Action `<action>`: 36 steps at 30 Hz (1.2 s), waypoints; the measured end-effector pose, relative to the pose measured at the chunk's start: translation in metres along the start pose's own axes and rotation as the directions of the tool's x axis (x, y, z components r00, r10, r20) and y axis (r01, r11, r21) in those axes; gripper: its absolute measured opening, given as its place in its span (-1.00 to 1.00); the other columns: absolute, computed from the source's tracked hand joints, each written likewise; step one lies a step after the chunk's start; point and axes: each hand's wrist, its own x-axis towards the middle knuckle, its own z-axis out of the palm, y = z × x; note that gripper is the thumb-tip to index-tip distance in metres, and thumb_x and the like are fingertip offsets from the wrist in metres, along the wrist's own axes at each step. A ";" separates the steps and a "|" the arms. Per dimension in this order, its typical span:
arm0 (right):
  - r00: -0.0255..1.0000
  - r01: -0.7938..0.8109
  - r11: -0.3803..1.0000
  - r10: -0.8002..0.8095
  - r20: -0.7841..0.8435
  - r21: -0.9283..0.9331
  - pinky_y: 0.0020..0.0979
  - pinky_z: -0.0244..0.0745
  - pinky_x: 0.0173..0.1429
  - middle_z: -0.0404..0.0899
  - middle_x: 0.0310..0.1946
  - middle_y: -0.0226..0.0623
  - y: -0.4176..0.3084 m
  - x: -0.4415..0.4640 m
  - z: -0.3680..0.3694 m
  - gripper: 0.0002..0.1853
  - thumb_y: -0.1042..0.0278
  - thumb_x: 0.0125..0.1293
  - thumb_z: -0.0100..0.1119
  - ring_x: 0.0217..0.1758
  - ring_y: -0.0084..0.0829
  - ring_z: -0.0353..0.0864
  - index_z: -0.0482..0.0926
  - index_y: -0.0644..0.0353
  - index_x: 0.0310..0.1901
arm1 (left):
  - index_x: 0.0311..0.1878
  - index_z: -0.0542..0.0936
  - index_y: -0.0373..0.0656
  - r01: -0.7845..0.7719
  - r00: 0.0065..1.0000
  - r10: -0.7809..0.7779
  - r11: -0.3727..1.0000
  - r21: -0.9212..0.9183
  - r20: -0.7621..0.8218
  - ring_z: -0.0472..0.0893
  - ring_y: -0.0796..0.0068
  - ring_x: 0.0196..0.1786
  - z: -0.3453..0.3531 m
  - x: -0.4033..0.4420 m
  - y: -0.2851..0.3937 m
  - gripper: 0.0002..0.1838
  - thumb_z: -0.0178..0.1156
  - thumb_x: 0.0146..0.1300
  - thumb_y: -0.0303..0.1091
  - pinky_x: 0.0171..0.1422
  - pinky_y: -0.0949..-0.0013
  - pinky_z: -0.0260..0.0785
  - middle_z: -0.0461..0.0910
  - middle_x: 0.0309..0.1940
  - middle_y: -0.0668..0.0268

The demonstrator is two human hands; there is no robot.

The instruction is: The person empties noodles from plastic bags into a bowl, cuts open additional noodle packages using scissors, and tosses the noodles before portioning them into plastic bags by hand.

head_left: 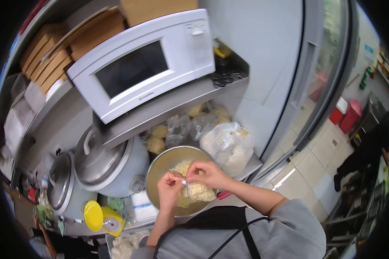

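My left hand [169, 185] and my right hand [206, 173] meet over a large metal bowl [153, 166]. Their fingertips pinch the gathered neck of a small clear plastic bag of noodles [201, 193]. The bag hangs toward the bowl's near right side; whether it touches the noodles below, I cannot tell. Loose pale noodles [180, 165] lie in the bowl, partly hidden behind my hands.
Behind the bowl are filled plastic bags [229, 144] under a steel shelf [168, 112] with a white microwave [147, 60]. Two lidded cookers [110, 166] and a yellow scale [112, 223] stand left. Other people [367, 151] are at the far right and lower left.
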 end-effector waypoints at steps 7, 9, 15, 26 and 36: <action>0.884 0.365 0.786 -0.461 -0.080 -0.499 -0.40 0.36 -0.29 0.48 -0.52 -0.29 -0.040 -0.009 -0.054 -0.97 0.51 0.03 0.18 -0.41 -0.32 0.46 0.53 0.24 -0.49 | -0.34 0.54 -0.26 0.151 0.901 -0.260 0.938 0.312 0.346 0.51 0.59 -0.26 0.047 0.020 -0.015 -0.92 0.20 0.07 -0.55 -0.13 0.54 0.32 0.55 -0.34 0.32; 0.880 0.336 0.764 -0.463 -0.107 -0.551 -0.41 0.36 -0.29 0.50 -0.51 -0.31 -0.046 -0.014 -0.074 -0.98 0.53 0.00 0.19 -0.39 -0.34 0.47 0.55 0.23 -0.48 | -0.30 0.58 -0.27 0.214 0.859 -0.312 0.939 0.271 0.406 0.44 0.57 -0.15 0.057 0.028 -0.022 -0.92 0.17 0.12 -0.50 -0.04 0.48 0.25 0.48 -0.25 0.32; 0.669 0.141 0.401 -0.713 -0.211 -0.905 -0.36 0.37 -0.23 0.52 -0.46 -0.35 -0.124 -0.035 -0.156 -0.88 0.48 -0.10 0.28 -0.32 -0.29 0.48 0.56 0.19 -0.46 | -0.34 0.58 -0.27 0.118 0.888 -0.219 0.958 0.260 0.405 0.44 0.52 -0.23 0.078 0.046 -0.025 -0.93 0.14 0.13 -0.51 -0.07 0.50 0.22 0.47 -0.33 0.33; 0.889 -0.147 -0.477 -0.447 0.095 -0.866 -0.27 0.20 0.04 0.40 -0.48 -0.49 -0.155 -0.038 -0.243 -0.90 0.27 -0.08 0.18 -0.15 -0.45 0.35 0.53 0.06 -0.57 | -0.30 0.50 -0.29 0.118 0.983 -0.136 0.984 0.136 0.128 0.47 0.52 -0.30 0.025 0.064 -0.032 -0.93 0.05 0.17 -0.53 -0.10 0.48 0.26 0.52 -0.40 0.29; 0.977 -0.088 -0.581 -0.208 0.044 -0.809 -0.38 0.20 -0.03 0.36 -0.51 -0.55 -0.170 -0.049 -0.239 -0.90 0.32 -0.12 0.15 -0.13 -0.50 0.27 0.52 0.05 -0.69 | -0.36 0.52 -0.26 0.042 0.988 -0.086 0.950 0.309 0.132 0.45 0.58 -0.29 0.056 0.067 -0.039 -0.95 0.08 0.17 -0.51 -0.10 0.51 0.23 0.53 -0.39 0.32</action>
